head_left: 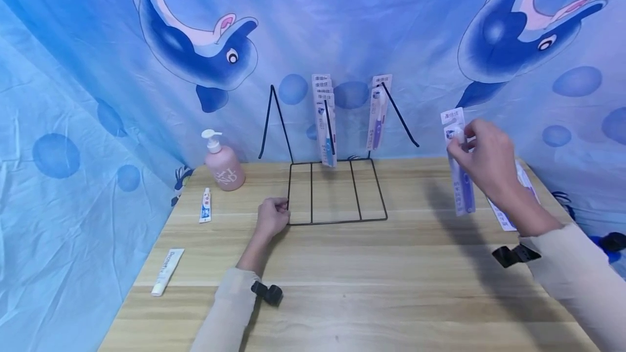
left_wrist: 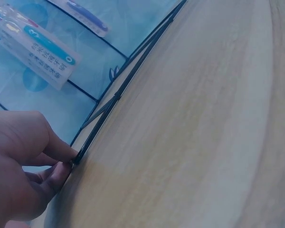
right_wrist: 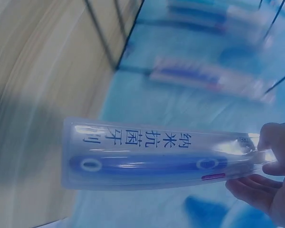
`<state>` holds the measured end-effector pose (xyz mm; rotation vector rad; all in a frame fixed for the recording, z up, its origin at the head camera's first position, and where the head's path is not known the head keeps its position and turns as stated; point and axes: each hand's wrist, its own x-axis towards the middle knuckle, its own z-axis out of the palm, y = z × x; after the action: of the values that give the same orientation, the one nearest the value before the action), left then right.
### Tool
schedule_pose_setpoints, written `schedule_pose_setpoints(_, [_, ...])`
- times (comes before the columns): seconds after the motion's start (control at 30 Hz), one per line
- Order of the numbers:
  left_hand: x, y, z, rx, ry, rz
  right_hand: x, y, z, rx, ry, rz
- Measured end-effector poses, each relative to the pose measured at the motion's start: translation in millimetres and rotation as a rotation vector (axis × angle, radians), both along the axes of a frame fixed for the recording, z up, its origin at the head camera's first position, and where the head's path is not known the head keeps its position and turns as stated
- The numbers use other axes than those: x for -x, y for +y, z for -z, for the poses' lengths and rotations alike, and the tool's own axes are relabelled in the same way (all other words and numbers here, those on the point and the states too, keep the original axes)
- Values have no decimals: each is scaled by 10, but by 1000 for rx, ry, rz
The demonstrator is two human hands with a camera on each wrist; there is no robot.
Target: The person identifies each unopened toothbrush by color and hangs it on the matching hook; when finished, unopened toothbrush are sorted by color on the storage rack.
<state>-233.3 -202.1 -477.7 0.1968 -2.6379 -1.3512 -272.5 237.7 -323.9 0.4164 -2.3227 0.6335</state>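
Note:
My right hand [head_left: 489, 156] pinches a packaged purple toothbrush [head_left: 459, 173] near the top of its pack, raised above the table's right side. In the right wrist view the toothbrush pack [right_wrist: 147, 159] stretches away from the fingertips, its handle end far from the hand. My left hand [head_left: 273, 216] pinches the front left corner of a black wire display rack [head_left: 337, 222], as the left wrist view shows up close. Several toothbrush packs [head_left: 325, 129], the front one blue, hang on the rack's middle hook. One purple toothbrush pack [head_left: 379, 113] hangs on the right hook; the left hook [head_left: 266, 124] is bare.
A pink pump bottle [head_left: 225, 167] stands at the back left, with a small toothpaste tube [head_left: 205, 205] in front of it. Nearer lies a white tube [head_left: 168, 271]. More packs [head_left: 506, 219] lie partly hidden under my right forearm. A blue dolphin-print curtain [head_left: 342, 26] hangs behind.

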Motion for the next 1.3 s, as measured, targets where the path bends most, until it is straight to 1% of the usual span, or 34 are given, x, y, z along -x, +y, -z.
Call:
schedule_pose_setpoints(0.1, [7, -12, -7, 1, -2, -1, -176, -112, -85, 1, 95, -59])
schedule_pose_setpoints(0.3, [10, -35, -13, 12, -5, -8, -489, -299, -178, 27, 210, -149])
schedule_pose_setpoints(0.4, [7, -46, -10, 14, 2, -8, -612, -383, -195, 37, 248, -183])
schedule_pose_setpoints(0.53, [7, -59, -2, 16, 11, -9, -710, -487, -190, 39, 257, -219])
schedule_pose_setpoints(0.63, [11, -64, 10, 16, 17, -10, -727, -545, -165, 42, 254, -257])
schedule_pose_setpoints(0.77, [13, -62, 22, 9, 20, -6, -719, -581, -122, 35, 231, -280])
schedule_pose_setpoints(0.87, [11, -57, 21, 7, 15, -3, -706, -589, -102, 39, 211, -274])
schedule_pose_setpoints(0.93, [8, -49, 15, 8, 12, -4, -685, -596, -89, 57, 210, -281])
schedule_pose_setpoints(1.17, [2, -29, 17, 10, 13, 4, -623, -624, -48, 55, 203, -289])
schedule_pose_setpoints(1.3, [-9, -20, 9, 11, 11, 11, -553, -668, -40, 76, 163, -274])
